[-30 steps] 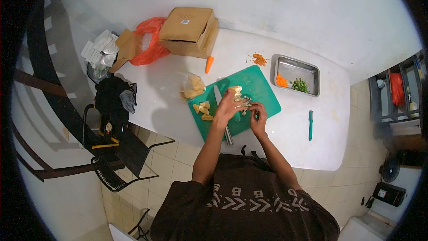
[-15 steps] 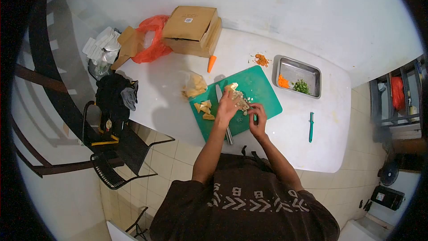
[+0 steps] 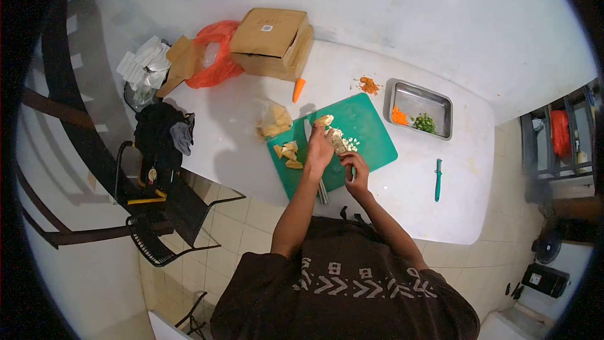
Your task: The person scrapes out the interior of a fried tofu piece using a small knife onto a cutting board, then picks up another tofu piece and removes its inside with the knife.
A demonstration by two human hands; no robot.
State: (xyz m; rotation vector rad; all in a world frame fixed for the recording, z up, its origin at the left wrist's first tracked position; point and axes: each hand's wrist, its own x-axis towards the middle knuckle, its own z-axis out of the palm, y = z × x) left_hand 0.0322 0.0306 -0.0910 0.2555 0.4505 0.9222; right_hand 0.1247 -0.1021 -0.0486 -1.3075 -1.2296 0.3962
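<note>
A green cutting board lies on the white table. My left hand is over its middle, fingertips bent against a pale yellow piece. Close on the right, my right hand has curled fingers at the lower end of a mottled beige thing; what exactly its fingers grip is too small to tell. Small white bits are scattered beside the hands. A knife lies on the board, partly hidden under my left hand and wrist. Yellow chunks rest at the board's left side.
A clear bag of yellow pieces touches the board's left edge. Beyond are a carrot piece, orange peelings, cardboard boxes and a red bag. Rightward are a metal tray with orange and green bits and a peeler.
My right hand has moved left and slightly down, closer to my left hand. More white bits show on the board to the right of my left hand, which has barely moved.
</note>
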